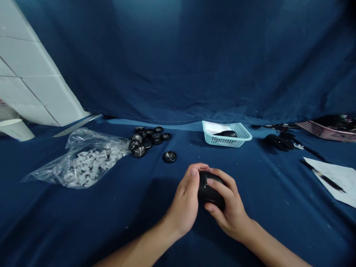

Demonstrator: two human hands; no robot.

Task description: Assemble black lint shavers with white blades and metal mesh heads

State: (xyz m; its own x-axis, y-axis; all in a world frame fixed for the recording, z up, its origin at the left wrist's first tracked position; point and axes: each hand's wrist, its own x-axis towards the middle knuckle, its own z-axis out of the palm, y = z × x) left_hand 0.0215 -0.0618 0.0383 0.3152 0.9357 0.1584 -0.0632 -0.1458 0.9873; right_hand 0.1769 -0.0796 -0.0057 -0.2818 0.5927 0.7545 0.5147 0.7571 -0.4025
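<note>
"Posture first?"

"Together, both hands clamped on one black mouse-shaped object (210, 194), at the near middle of the scene. The left hand (185, 202) covers its left side, thumb pointing up along the edge, fingers curled round the far end. The right hand (232, 202) closes in from the right: thumb at the near side, fingers bent over the far end and across the top. Both forearms (268, 241) slant inward from the near edge."

"And the counts, going outward?"

"One black round part (169, 157) lies alone, beyond the hands and left of them. Farther left comes a heap of similar parts (147, 144), about ten, though they overlap. Just beside it is one clear bag (76, 141) of white pieces (86, 168), too many to count."

"What about the edges?"

"One light-blue basket (228, 141) stands far, right of the middle, with one black item (230, 134) inside. Right of that, one white sheet (346, 181) and, farther, one pink basket (325, 130). At far left, one white cup (18, 130)."
</note>
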